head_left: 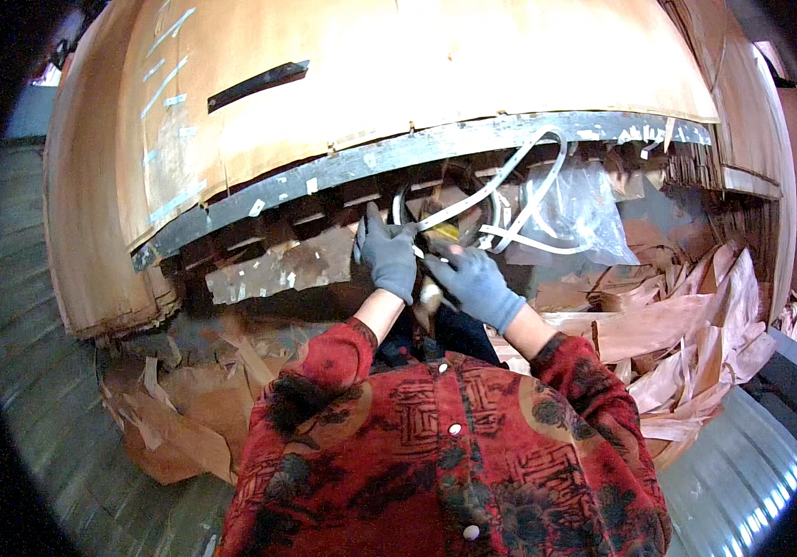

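Observation:
My left hand (389, 258), in a grey glove, is closed by the edge of the bench. One end of a long white strip (470, 204) meets its fingers, which appear to pinch it. The strip loops up over the dark bench edge and curls back down on the right. My right hand (476, 281), also gloved, is closed beside the left, its fingertips almost touching it. What those fingers hold is too small to make out. Beyond the hands sits a round metal-rimmed thing (400, 206), partly hidden, with something yellow inside.
Wide wood veneer sheets (398, 65) cover the bench top, with a black strip (257, 85) lying on them. Clear plastic film (594, 213) hangs on the right. Torn veneer scraps (686, 343) pile up at right, and more scraps (180, 418) lie at left.

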`<move>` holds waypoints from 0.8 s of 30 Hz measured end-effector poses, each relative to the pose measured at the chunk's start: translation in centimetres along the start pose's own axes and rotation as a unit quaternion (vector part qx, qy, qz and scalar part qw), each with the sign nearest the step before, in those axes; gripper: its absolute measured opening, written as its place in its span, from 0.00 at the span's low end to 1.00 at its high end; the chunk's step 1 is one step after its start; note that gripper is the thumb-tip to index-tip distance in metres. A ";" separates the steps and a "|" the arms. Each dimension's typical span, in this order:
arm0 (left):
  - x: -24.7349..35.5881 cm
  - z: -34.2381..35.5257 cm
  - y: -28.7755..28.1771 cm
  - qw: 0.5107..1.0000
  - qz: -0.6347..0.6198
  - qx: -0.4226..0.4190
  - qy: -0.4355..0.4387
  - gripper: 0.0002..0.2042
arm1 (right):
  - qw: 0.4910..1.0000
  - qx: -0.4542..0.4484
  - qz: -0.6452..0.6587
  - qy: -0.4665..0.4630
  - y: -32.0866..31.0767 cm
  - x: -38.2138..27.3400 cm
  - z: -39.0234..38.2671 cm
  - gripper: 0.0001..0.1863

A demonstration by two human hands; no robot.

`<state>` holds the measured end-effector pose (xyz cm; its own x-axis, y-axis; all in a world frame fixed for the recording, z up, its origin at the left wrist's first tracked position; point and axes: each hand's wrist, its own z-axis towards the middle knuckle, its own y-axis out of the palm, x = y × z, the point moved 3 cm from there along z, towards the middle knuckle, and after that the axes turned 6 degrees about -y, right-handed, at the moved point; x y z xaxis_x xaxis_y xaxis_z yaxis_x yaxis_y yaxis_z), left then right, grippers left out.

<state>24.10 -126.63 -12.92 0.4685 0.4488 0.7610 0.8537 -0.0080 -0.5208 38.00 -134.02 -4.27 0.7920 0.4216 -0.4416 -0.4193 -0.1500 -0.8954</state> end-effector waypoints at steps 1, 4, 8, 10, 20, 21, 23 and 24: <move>-0.1 0.0 0.2 1.000 0.026 0.000 -0.002 0.37 | 0.998 0.034 0.044 -0.006 -1.4 0.3 -1.1 0.22; 2.1 -1.3 0.6 0.993 0.119 0.019 -0.002 0.39 | 0.981 0.136 0.129 0.040 -4.9 0.6 -3.1 0.16; 3.7 -2.3 1.1 0.976 0.202 0.070 0.033 0.41 | 0.959 0.263 0.093 0.057 -6.7 -0.3 -3.6 0.09; 3.8 -2.3 1.6 0.966 0.237 0.083 0.066 0.40 | 0.941 0.296 0.132 0.094 -6.1 -0.3 -2.6 0.08; 1.9 -1.8 2.6 0.958 0.255 0.087 0.102 0.41 | 0.971 0.205 0.093 0.082 3.1 4.5 -0.6 0.30; 2.3 -2.1 0.4 0.975 0.206 0.045 0.069 0.40 | 0.972 0.189 0.103 0.093 2.8 4.2 -0.5 0.31; 2.5 -3.0 -5.2 0.973 0.184 0.072 0.117 0.30 | 0.975 0.188 0.099 0.071 3.0 4.2 -0.4 0.30; 2.3 -3.2 -8.7 0.948 0.207 0.136 0.202 0.23 | 0.967 0.208 0.129 0.073 1.9 4.2 0.0 0.28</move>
<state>18.48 -128.44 -5.43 0.8458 0.0785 0.5276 0.5138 0.1464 -0.8454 40.56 -132.56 -7.81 0.6795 0.2821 -0.6773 -0.7288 0.1531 -0.6674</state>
